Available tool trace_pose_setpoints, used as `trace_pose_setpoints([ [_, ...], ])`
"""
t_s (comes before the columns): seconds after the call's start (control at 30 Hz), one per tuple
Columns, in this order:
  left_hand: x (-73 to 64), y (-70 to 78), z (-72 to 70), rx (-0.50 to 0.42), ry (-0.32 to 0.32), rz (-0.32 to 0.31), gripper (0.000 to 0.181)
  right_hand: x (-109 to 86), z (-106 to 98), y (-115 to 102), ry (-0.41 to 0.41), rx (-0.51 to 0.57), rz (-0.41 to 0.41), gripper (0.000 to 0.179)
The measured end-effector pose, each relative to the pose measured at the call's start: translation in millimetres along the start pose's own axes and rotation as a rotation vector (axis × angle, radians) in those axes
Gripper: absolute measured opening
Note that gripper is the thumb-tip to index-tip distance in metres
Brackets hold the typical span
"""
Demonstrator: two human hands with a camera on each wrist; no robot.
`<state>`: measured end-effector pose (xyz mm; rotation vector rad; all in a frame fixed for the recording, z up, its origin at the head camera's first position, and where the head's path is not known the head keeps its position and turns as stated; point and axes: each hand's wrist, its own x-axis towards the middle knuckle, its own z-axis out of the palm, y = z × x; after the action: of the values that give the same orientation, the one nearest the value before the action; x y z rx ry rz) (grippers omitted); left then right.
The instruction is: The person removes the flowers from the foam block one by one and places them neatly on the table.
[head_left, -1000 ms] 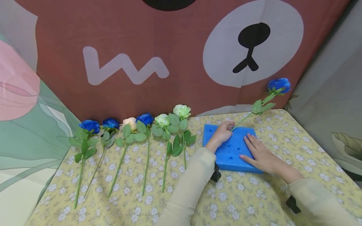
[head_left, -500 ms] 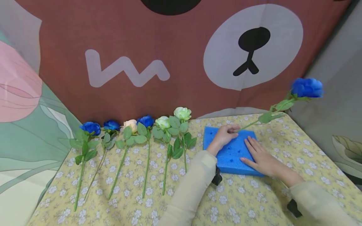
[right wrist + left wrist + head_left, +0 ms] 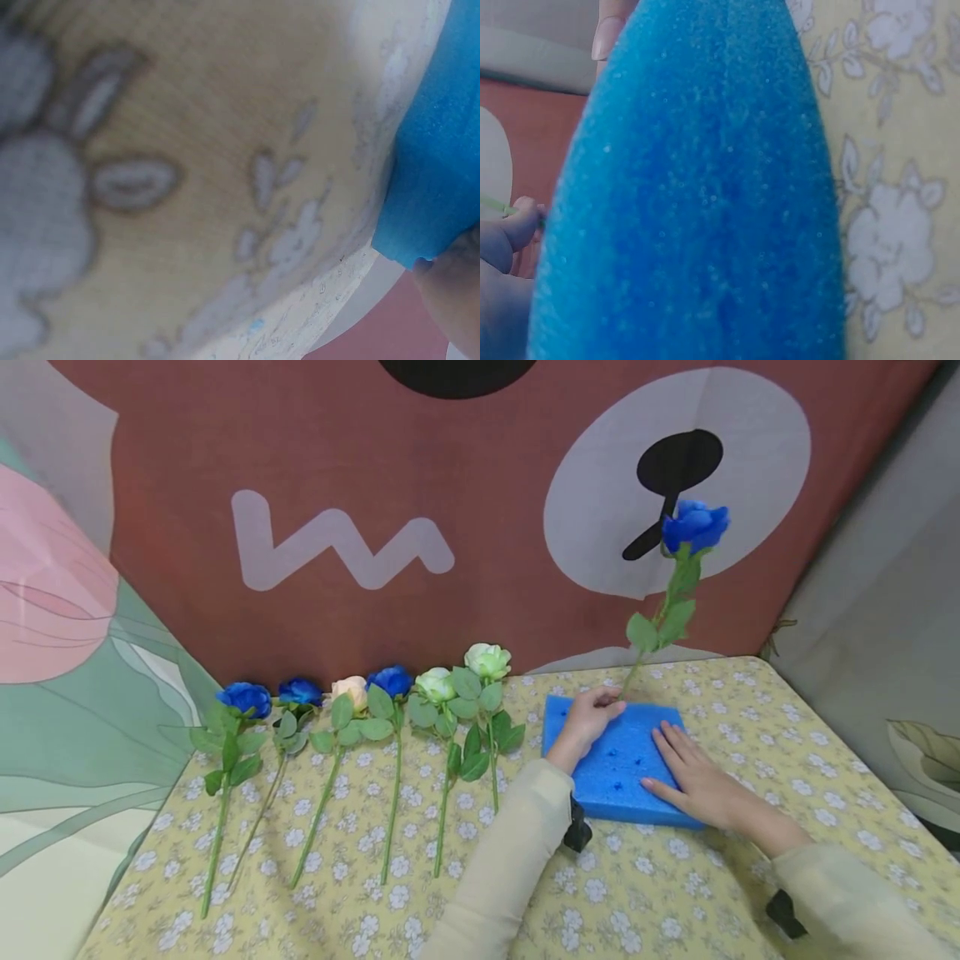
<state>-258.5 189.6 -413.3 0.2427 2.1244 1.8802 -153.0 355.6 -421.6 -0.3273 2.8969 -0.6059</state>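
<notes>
In the head view my left hand (image 3: 588, 722) pinches the lower stem of a blue artificial rose (image 3: 696, 525) over the back edge of a blue foam block (image 3: 637, 735). The rose stands up with a slight lean to the right. The fingers hide its stem end, so I cannot tell whether it sits in the foam. My right hand (image 3: 701, 789) lies flat on the block's right side, fingers spread. Several small holes mark the foam's top. The foam (image 3: 705, 187) fills most of the left wrist view; in the right wrist view a finger (image 3: 454, 289) touches the foam (image 3: 442, 142).
Left of the block, several roses lie in a row on the flowered tablecloth (image 3: 322, 935): blue (image 3: 243, 700), peach (image 3: 350, 693) and pale green (image 3: 487, 662) ones. A brown cartoon backdrop (image 3: 337, 435) hangs behind the table, with a grey cloth (image 3: 892, 552) at the right.
The blue rose leaned farther right, then swung left and became more upright in my left hand. My right hand has stayed flat on the foam block.
</notes>
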Motion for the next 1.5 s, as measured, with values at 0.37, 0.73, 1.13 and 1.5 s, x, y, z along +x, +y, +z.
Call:
trace_pose_setpoints([
  [0.37,3.7,2.0,-5.8,-0.062,0.114,0.038,0.024,3.0,-2.7,-4.7,0.004,-0.01,-0.015,0.088],
  [0.73,2.5,5.3,-15.8,-0.192,0.139,0.095,0.021,3.9,-4.8,-6.5,0.013,-0.029,-0.026,0.087],
  [1.13,-11.4,17.5,-26.2,-0.206,0.043,0.068,0.031,-1.3,-2.4,-2.7,0.021,-0.023,-0.008,0.087],
  [1.5,-31.5,25.3,-40.2,-0.229,-0.077,0.064,0.03,-3.1,-2.5,1.9,0.012,-0.014,0.02,0.088],
])
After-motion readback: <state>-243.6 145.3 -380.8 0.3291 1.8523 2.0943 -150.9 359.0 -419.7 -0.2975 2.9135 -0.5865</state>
